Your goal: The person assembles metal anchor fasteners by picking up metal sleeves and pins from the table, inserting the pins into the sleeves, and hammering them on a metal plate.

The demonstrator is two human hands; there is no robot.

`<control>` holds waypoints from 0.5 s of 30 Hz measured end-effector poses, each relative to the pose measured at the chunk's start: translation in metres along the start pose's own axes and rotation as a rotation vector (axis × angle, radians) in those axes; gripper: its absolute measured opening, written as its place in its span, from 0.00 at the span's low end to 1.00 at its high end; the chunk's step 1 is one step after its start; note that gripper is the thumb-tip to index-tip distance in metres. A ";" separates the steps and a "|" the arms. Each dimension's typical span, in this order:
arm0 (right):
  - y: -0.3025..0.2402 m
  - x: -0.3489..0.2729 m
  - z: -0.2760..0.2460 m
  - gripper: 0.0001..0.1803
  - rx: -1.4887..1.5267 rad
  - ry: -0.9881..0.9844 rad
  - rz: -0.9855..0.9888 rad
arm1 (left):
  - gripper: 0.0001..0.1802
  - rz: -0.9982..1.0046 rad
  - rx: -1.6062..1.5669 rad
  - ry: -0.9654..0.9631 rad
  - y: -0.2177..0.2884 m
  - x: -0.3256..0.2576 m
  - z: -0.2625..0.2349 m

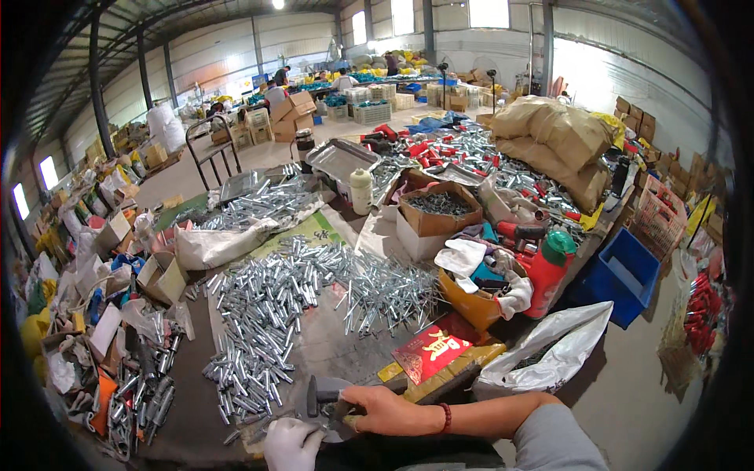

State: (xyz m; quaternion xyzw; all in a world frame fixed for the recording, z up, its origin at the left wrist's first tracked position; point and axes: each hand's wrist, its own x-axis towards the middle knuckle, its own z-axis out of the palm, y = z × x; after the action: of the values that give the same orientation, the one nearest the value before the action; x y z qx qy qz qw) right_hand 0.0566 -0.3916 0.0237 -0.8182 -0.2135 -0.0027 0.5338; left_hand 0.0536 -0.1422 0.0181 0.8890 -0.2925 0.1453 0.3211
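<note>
My left hand, in a white glove, is closed at the table's near edge, its fingertips pinched on a small silvery metal piece whose kind I cannot make out. Just right of it, my bare right hand is wrapped round a hammer, its dark head standing over a round grey metal plate. Beyond my hands spreads a big heap of short shiny metal sleeves. Touching that heap on its right lies a pile of thinner metal bolts.
Right of the bolts are a red printed packet, a yellow tub of gloves and rags, a red bottle and an open white sack. A carton of small parts stands behind. Cluttered boxes and metal parts fill the left side.
</note>
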 end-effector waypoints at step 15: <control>0.000 0.000 0.005 0.11 -0.631 -0.031 -0.308 | 0.06 -0.104 -0.005 0.022 0.000 -0.003 0.001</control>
State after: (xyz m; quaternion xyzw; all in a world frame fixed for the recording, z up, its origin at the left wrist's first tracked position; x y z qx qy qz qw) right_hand 0.0554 -0.3875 0.0210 -0.9010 -0.3314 -0.1365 0.2444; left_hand 0.0511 -0.1416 0.0153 0.9004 -0.2429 0.1374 0.3338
